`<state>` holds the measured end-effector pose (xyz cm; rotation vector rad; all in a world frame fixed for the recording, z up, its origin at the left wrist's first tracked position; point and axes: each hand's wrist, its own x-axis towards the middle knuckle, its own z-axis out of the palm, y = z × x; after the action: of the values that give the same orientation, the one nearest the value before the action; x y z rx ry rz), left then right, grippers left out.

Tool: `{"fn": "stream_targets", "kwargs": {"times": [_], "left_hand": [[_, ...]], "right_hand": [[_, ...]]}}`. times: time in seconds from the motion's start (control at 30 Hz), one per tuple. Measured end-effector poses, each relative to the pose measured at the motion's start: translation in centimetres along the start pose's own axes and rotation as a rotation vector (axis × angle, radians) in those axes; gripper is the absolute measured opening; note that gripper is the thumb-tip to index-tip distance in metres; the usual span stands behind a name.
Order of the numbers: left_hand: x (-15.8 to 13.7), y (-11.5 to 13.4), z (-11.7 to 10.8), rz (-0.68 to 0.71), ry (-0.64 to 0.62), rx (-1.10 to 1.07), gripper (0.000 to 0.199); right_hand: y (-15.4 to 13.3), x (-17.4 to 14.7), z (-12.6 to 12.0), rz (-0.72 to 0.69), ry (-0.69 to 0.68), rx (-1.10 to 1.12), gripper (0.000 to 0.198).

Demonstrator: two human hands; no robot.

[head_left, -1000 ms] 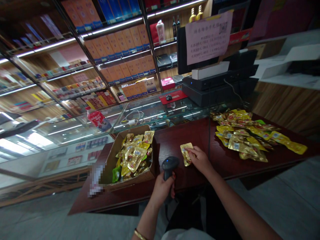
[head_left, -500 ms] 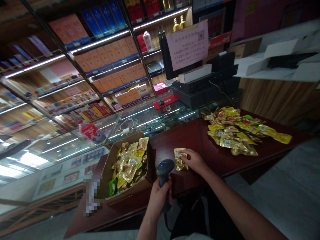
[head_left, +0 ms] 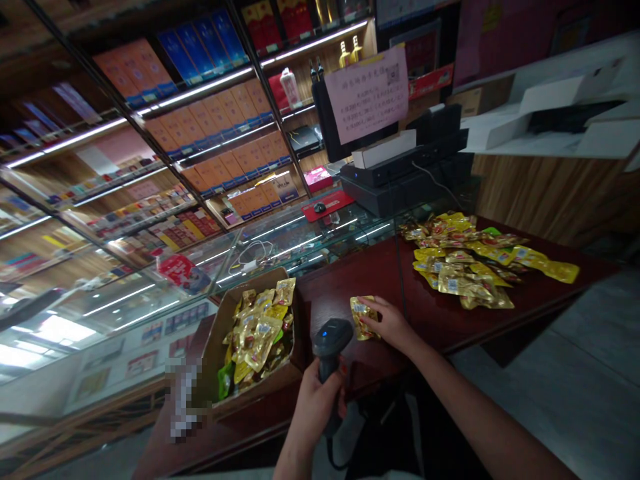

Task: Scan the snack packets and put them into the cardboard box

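My left hand is wrapped round the handle of a dark barcode scanner, a small blue light showing on top of its head. Just right of the scanner, a gold foil snack packet lies on the dark red table. My right hand grips that packet by its right side, fingers over its face. To the left, an open cardboard box holds many gold and yellow packets, with a green one among them. More such packets lie in a loose pile on the table's right part.
Behind the table runs a glass display counter with a white cable on it. A monitor bearing a pink paper notice and a black cash drawer stand there. A thin cord hangs down near my right hand. Stocked shelves line the back.
The snack packet under my right hand has turned slightly, and the scanner head has shifted a little towards it. The camera view has moved slightly.
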<state>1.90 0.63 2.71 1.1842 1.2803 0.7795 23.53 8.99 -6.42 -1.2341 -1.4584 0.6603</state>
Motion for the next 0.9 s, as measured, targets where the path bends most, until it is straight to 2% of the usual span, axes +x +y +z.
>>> {"fn": "stream_targets", "kwargs": {"times": [0.67,0.9], "left_hand": [[-0.12,-0.13,-0.49,0.003,-0.048,-0.06,0.044],[-0.41,0.14,-0.73,0.038,-0.058,-0.015,0.038]], "right_hand": [[-0.69,-0.2,-0.29,0.015,0.001,0.011,0.049],[-0.54,-0.11,-0.18,-0.014,0.02,-0.003,0.049]]}}
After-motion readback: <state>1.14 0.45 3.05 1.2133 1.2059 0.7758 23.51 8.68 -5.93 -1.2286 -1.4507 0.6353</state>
